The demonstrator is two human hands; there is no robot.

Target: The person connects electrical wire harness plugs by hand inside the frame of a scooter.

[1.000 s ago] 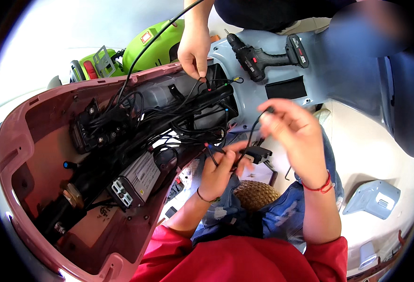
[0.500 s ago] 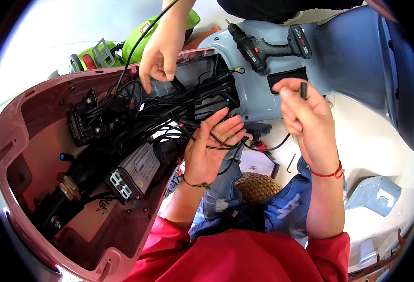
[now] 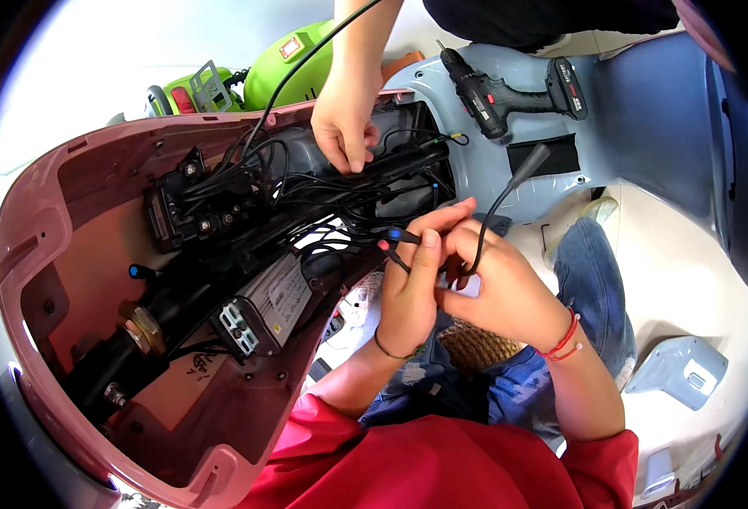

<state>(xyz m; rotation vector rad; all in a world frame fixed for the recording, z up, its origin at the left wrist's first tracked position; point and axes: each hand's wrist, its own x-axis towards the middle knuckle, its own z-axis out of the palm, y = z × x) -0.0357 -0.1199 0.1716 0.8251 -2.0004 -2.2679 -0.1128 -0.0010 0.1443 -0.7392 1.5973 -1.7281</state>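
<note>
Right hand (image 3: 509, 287) came in against left hand (image 3: 408, 299), leaving black cable's connector end (image 3: 531, 165) sticking out above its fingers. Co-worker's hand (image 3: 344, 119) shifted right along wiring (image 3: 310, 188).

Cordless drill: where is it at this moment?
Head view, upper right: the cordless drill lies on the blue-grey panel, just beyond the black rectangular patch.

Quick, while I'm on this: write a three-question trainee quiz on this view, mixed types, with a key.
1. True or false: the cordless drill lies on the blue-grey panel.
2. What sticks up from the person's right hand? A) a screwdriver B) a black cable C) a yellow hose
3. Fill in: the shell around the silver box is ____ in colour.

Key: 1 true; 2 B; 3 pink.
</note>
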